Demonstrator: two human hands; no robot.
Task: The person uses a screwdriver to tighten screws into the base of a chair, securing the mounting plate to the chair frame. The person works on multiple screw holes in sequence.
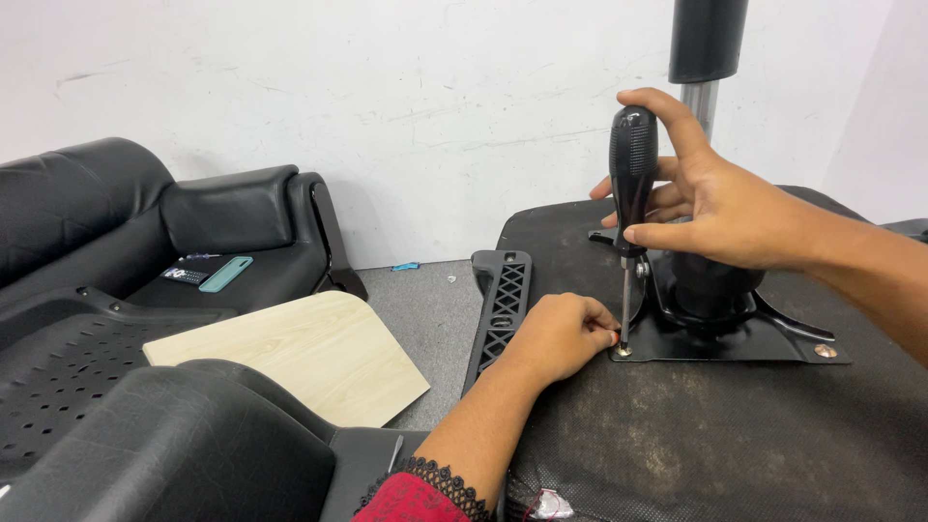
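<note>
Resting on the upturned chair seat, your left hand sits just left of the black metal base plate — its fingers curled and pinched together at the plate's near-left corner, right where the screwdriver tip meets it. What those fingertips pinch is too small to make out. A red sleeve with a black lace cuff shows nearest you.

Above that same corner of the plate, your right hand wraps the black handle of the screwdriver, thumb and fingers closed around it, holding the tool upright with its shaft running straight down to the plate. The plate lies flat on the dark fabric underside of the seat, with a screw head visible at its right corner and a black column rising from its middle.

Left of the plate, a black plastic armrest bracket with a lattice pattern leans off the seat's edge. Farther left, a pale wooden panel lies across black chair parts. Farthest left of the plate, a padded black chair shell cradles two loose items — a teal oblong case and a small dark object beside it.
</note>
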